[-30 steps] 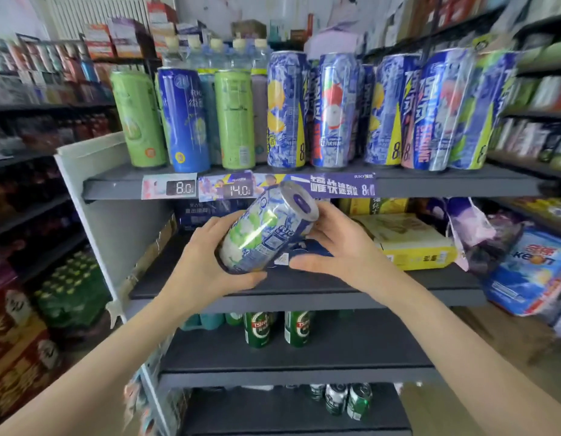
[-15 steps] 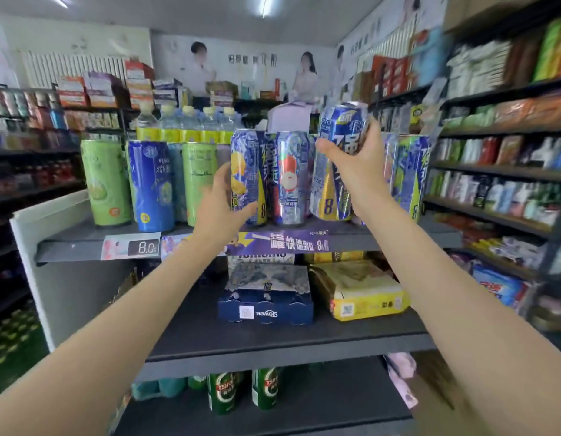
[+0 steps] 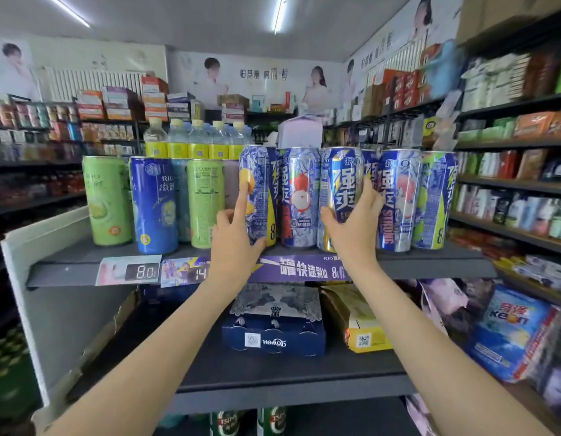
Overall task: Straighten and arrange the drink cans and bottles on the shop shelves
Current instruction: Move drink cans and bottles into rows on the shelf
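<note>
Top shelf [image 3: 84, 272] and the one below, as I see them from the head camera.

On my top shelf a row of tall cans stands upright: a green can [image 3: 107, 201], a blue can [image 3: 155, 204], another green one [image 3: 207, 202], then blue-and-white cans [image 3: 299, 196] side by side, bottles [image 3: 197, 141] behind. The lower shelf [image 3: 273, 383] carries a dark blue pack [image 3: 274, 339] and a yellow carton [image 3: 356, 322].

Glossy printed metal cans [image 3: 299, 196] — clear plastic bottles [image 3: 197, 138] behind — on matt dark-grey shelf [image 3: 71, 265].
</note>
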A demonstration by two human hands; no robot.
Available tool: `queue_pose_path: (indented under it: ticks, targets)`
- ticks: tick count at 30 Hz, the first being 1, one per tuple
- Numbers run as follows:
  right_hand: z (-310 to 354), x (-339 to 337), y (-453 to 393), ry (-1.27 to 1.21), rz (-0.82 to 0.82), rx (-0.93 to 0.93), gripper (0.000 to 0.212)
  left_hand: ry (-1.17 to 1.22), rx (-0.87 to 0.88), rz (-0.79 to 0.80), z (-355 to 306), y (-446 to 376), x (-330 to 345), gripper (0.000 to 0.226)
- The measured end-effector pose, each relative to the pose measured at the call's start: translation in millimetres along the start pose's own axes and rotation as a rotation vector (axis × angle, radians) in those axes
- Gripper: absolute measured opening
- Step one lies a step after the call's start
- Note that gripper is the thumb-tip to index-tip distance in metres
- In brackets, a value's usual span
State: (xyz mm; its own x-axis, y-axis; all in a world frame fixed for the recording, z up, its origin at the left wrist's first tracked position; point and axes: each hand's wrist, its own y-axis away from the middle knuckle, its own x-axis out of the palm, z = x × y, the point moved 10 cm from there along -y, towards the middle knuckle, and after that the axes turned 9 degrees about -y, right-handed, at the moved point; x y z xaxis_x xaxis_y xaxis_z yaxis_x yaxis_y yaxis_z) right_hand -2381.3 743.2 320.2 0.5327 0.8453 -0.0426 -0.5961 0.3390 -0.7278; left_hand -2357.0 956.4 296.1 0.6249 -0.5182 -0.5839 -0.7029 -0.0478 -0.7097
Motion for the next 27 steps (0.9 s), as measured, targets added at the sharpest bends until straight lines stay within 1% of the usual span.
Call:
queue_pose_path:
  ticks: [5, 11, 15, 22, 25, 27]
  targets:
    - [-22, -1, 33, 0.144, 0.097, -0.03, 0.077, -0.016, 0.022, -0.008, -1, 0, 0, 0.095]
    - [-20, 2, 27, 0.166, 0.14, -0.011, 0.075, -0.032, 0.009, -0.005, -3, 1, 1, 0.092]
    - [-17, 5, 25, 0.194, 0.13, -0.01, 0.074, -0.032, -0.006, -0.009, -2, 3, 0, 0.09]
    - [-12, 8, 24, 0.267, 0.092, -0.045, 0.075, -0.085, 0.029, -0.061, -8, 6, -4, 0.085]
    - [-11, 10, 26, 0.28, 0.058, -0.067, 0.075, -0.097, 0.019, -0.046, -7, 8, -2, 0.085]
    - [-11, 10, 27, 0.247, 0.064, -0.07, 0.074, -0.11, 0.017, -0.032, -7, 10, -1, 0.084]
